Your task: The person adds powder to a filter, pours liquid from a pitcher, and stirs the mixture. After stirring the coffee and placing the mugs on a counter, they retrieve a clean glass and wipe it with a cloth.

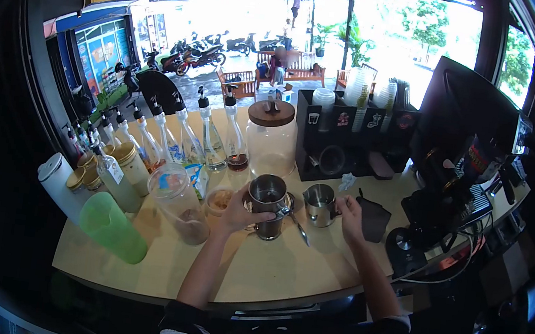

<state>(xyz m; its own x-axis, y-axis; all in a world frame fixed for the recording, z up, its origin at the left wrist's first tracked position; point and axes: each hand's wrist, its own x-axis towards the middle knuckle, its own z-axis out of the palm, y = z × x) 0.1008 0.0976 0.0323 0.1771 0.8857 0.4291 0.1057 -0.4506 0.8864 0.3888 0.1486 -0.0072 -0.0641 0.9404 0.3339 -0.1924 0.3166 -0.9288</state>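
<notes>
My left hand point(240, 213) is wrapped round the side of a dark, shiny cylindrical cup point(268, 191), its thumb across the front. The cup's open top faces me, and its lower part stands over the counter. On the right, my right hand point(350, 218) grips the handle of a steel milk pitcher point(320, 208), which is upright on the counter. Between the two vessels a metal spoon point(300, 230) slants down toward me. Just left of my left hand sits a small clear tub point(219, 200) with brownish contents.
Pump bottles point(212, 140) line the counter's far left side. A large jar with a wooden lid point(270, 134) stands behind the cup. Nearer are a clear plastic container point(181, 206) and a green pitcher point(114, 228). A black cup organizer point(352, 134) and a dark cloth point(370, 216) lie rightward.
</notes>
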